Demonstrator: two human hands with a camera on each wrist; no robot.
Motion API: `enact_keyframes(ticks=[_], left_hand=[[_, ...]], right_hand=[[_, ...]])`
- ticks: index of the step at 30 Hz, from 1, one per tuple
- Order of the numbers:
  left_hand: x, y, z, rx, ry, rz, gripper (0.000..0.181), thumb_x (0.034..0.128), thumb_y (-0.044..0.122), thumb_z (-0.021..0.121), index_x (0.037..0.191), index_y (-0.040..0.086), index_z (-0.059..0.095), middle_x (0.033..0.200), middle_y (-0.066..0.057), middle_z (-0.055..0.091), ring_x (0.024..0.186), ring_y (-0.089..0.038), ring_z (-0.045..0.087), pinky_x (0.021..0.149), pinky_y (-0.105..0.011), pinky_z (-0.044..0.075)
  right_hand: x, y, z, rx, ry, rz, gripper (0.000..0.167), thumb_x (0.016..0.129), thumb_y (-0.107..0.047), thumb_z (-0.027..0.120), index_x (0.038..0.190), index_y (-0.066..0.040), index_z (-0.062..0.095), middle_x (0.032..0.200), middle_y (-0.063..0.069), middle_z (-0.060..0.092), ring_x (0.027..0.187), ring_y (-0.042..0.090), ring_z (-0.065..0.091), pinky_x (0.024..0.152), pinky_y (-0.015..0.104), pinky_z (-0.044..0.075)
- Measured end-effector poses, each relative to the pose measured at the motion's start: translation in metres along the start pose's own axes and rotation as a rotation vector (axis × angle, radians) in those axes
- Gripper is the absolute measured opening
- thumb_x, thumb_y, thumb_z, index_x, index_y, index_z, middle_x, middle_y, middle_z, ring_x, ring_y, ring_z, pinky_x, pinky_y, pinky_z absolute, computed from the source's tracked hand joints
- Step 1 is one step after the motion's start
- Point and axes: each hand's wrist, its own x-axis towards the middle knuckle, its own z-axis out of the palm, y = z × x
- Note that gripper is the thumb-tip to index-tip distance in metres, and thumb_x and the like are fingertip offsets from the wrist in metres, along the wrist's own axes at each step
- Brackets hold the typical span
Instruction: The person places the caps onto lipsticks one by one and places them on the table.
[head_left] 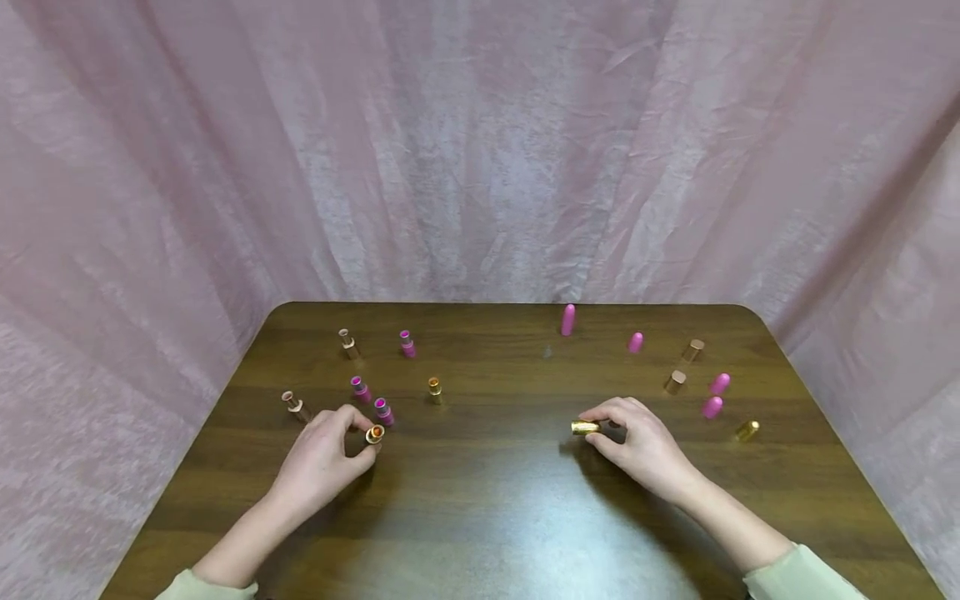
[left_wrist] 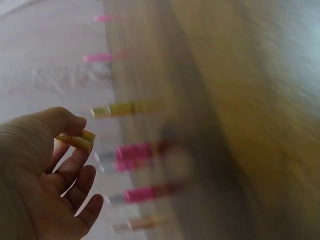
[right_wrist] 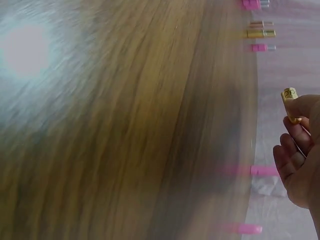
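The left hand (head_left: pixel 322 454) pinches a gold tube (head_left: pixel 374 434) between thumb and index finger, right at the fingertips, its open end facing the head camera. Just beyond that grip stands a pink tube (head_left: pixel 383 411), with another pink one (head_left: pixel 361 388) near it and an upright gold one (head_left: pixel 435 390) farther toward the middle of the table (head_left: pixel 465 492). The right hand (head_left: pixel 637 437) is likewise clamped, thumb against finger, on a gold cap (head_left: pixel 584 427) held sideways, one end sticking out past the fingertips toward the left hand; the two held pieces are well apart, and beyond the right hand's outer side stand a pink cap (head_left: pixel 712 407) and a second gold cap (head_left: pixel 747 431)
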Motion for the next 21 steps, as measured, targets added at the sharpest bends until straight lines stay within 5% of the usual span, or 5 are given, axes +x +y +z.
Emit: enact_keyframes(ticks=[9, 21], left_hand=[[0.024, 0.044, 0.014, 0.099, 0.054, 0.317, 0.025, 0.0753, 0.018, 0.086, 0.093, 0.024, 0.07, 0.088, 0.016, 0.066, 0.094, -0.017, 0.06, 0.09, -0.043, 0.045], [0.053, 0.08, 0.045, 0.049, -0.028, 0.401, 0.022, 0.0859, 0.024, 0.083, 0.107, 0.027, 0.077, 0.103, 0.014, 0.069, 0.1, -0.018, 0.059, 0.095, -0.044, 0.045]], right_hand=[[-0.007, 0.008, -0.012, -0.023, 0.024, 0.027, 0.03, 0.084, -0.011, 0.085, 0.108, -0.027, 0.076, 0.105, -0.02, 0.069, 0.1, 0.005, 0.059, 0.086, 0.032, 0.053], [-0.013, 0.009, -0.015, -0.021, 0.016, 0.058, 0.027, 0.085, -0.014, 0.084, 0.109, -0.025, 0.077, 0.105, -0.021, 0.069, 0.1, 0.004, 0.058, 0.086, 0.033, 0.053]])
